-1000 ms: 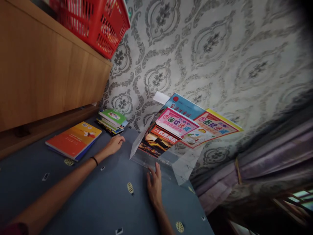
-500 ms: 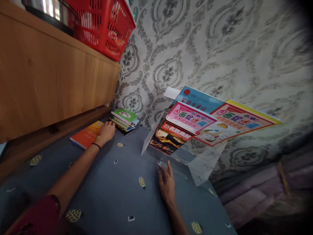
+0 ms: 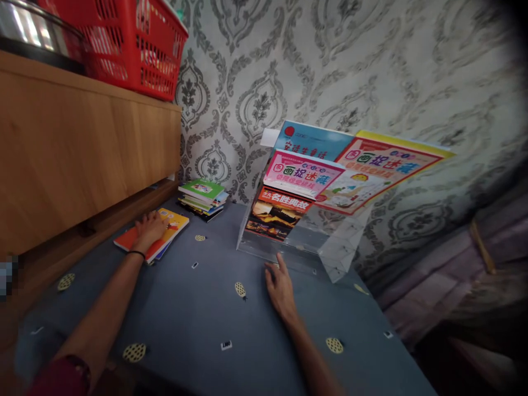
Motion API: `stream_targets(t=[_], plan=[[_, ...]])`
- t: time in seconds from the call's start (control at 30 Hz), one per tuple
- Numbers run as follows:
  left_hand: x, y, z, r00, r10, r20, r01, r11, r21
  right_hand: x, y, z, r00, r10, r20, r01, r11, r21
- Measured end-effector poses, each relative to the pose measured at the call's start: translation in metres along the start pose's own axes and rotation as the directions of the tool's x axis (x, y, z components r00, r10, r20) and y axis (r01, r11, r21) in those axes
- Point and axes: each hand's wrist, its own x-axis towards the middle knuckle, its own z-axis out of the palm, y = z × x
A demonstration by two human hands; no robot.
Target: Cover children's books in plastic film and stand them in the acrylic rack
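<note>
My left hand [image 3: 149, 230] lies with spread fingers on an orange and yellow book [image 3: 175, 221], which rests on a blue-covered book. Just beyond is a stack of books [image 3: 202, 192] with a green one on top. My right hand [image 3: 281, 286] is open, its index finger stretched toward the front edge of a clear acrylic book rack [image 3: 340, 250]; whether it touches, I cannot tell. In the rack lean a black and red book [image 3: 280, 214], a pink book [image 3: 303, 173], a blue book [image 3: 317, 138] and a red-bordered picture book [image 3: 367, 170].
A dark blue tablecloth [image 3: 206, 308] with pineapple prints covers the table. Along the left runs a wooden cabinet [image 3: 94, 143] bearing a red plastic basket [image 3: 140, 49] and a metal pot [image 3: 37, 33]. Patterned wallpaper is behind; a pale curtain [image 3: 437, 275] hangs at the right.
My left hand has moved left and toward me, from near the stack onto the orange book, which lies turned differently. My right hand stays by the rack. The view has shifted slightly.
</note>
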Motion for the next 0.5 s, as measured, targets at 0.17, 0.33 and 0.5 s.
stream_targets(t=[0.17, 0.33, 0.5], plan=[[-0.02, 0.009, -0.001, 0.996, 0.09, 0.025, -0.091, 0.995, 0.034, 0.0, -0.001, 0.001, 1.0, 0.006, 0.002, -0.006, 1.0, 0.001], [-0.06, 0.03, 0.009, 0.965, 0.258, 0.052, -0.261, 0.963, 0.06, 0.001, -0.002, 0.003, 1.0, 0.023, 0.0, -0.023, 1.0, 0.016], [-0.127, 0.067, 0.02, 0.83, 0.547, 0.113, -0.548, 0.836, -0.019, 0.001, -0.007, -0.001, 0.999, 0.033, 0.002, -0.033, 0.999, 0.027]])
